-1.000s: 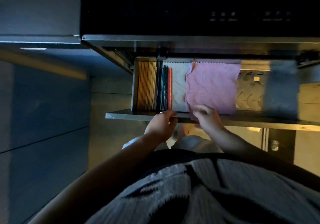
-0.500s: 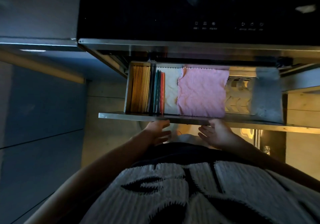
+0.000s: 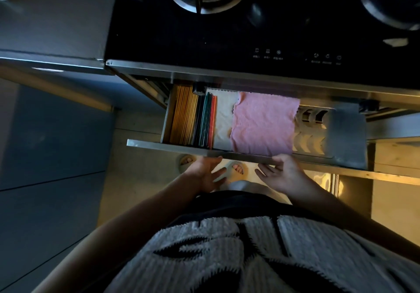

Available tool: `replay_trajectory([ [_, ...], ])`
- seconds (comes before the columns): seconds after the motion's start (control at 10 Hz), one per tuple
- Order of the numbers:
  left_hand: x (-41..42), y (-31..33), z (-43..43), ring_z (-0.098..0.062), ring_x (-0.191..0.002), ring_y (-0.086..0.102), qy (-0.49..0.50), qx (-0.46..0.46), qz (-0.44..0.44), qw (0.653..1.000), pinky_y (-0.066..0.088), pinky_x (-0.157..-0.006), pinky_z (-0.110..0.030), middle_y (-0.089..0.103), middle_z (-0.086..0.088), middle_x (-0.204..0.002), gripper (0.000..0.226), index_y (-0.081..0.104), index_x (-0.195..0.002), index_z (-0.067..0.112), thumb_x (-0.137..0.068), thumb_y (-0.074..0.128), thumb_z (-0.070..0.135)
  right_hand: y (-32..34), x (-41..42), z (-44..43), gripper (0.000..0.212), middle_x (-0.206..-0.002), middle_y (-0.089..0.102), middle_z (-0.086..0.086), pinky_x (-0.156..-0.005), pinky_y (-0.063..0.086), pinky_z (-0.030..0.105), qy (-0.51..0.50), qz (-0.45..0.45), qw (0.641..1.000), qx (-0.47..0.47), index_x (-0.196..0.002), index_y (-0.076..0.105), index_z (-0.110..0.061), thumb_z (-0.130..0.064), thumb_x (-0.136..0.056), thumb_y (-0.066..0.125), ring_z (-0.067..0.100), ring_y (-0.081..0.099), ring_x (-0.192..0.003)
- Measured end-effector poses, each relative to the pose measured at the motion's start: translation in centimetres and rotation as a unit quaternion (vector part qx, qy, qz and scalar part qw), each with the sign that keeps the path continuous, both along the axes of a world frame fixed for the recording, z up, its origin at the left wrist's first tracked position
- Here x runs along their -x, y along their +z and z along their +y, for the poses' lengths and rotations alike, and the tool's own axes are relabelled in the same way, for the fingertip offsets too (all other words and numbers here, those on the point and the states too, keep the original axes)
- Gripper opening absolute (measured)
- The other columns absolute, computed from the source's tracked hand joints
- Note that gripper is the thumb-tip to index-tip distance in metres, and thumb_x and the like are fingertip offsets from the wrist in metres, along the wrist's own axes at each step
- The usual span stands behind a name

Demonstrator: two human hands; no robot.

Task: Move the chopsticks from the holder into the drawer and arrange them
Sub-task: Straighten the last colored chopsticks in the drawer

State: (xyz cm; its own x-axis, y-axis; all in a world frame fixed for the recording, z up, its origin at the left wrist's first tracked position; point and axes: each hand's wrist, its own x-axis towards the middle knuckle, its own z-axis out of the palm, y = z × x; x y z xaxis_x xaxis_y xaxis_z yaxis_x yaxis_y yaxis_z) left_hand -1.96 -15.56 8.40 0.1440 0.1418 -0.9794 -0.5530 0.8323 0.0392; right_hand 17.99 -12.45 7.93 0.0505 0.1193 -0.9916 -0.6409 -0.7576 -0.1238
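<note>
The drawer (image 3: 172,146) stands pulled out below the stove. At its left end lie wooden chopsticks (image 3: 184,115) in a neat row, and beside them dark, green and red chopsticks (image 3: 207,120), all lengthwise. My left hand (image 3: 205,172) hovers just under the drawer's front edge, fingers spread and holding nothing. My right hand (image 3: 281,172) is open too, its fingertips touching the underside of the front edge. No chopstick holder is in view.
A white cloth (image 3: 223,115) and a pink cloth (image 3: 263,124) cover the drawer's middle; a metal rack (image 3: 311,129) fills its right end. Above is a black cooktop (image 3: 204,36) with burners. Grey cabinet fronts (image 3: 50,138) stand at left. My slippered feet show below.
Both hands have come out of the drawer and dropped below its front edge, opening as they went. The view has tilted up, showing more of the cooktop.
</note>
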Motion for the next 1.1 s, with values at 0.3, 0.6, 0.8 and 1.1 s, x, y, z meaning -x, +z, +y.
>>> replay_trajectory([
  [0.3,-0.5,-0.2,5.9,-0.028,-0.112,0.060,0.034,-0.076,-0.014,0.996,0.050,-0.079,-0.044,0.067,-0.006,-0.121,0.021,0.062,-0.109,0.015,-0.092,0.055,0.006,-0.1,-0.1,5.7,0.037,-0.113,0.058,0.016,-0.078,0.047,0.047,0.020,-0.022,0.998,-0.063,-0.118,0.051,-0.005,-0.002,-0.082,0.046,0.028,0.059,-0.105],
  [0.6,-0.9,-1.2,12.0,-0.027,-0.110,0.062,0.014,-0.145,0.027,0.989,0.053,-0.076,-0.043,0.063,-0.002,-0.120,0.035,0.053,-0.101,0.037,-0.090,0.056,0.004,-0.5,-0.5,11.5,0.014,-0.106,0.058,0.013,-0.094,0.045,0.048,0.050,0.019,0.988,-0.147,-0.089,0.047,-0.002,0.004,-0.086,0.035,0.030,0.055,-0.111],
  [0.8,-0.7,-2.2,15.2,-0.025,-0.108,0.064,0.005,-0.155,0.039,0.987,0.053,-0.071,-0.043,0.068,0.001,-0.116,0.060,0.039,-0.135,0.042,-0.095,0.047,-0.002,-0.8,-0.7,14.0,0.024,-0.106,0.057,0.013,-0.095,0.043,0.045,0.064,0.043,0.982,-0.170,-0.096,0.052,0.002,0.004,-0.091,0.029,0.029,0.048,-0.127],
  [1.1,-1.5,-2.8,16.0,-0.019,-0.103,0.065,-0.104,-0.159,0.114,0.975,0.055,-0.072,-0.038,0.064,-0.003,-0.124,0.025,0.055,-0.120,0.026,-0.098,0.052,0.013,-1.2,-1.8,13.8,0.042,-0.123,0.059,0.006,-0.074,0.053,0.041,0.157,-0.020,0.966,-0.205,-0.131,0.036,-0.018,-0.004,-0.092,0.030,0.024,0.060,-0.111],
])
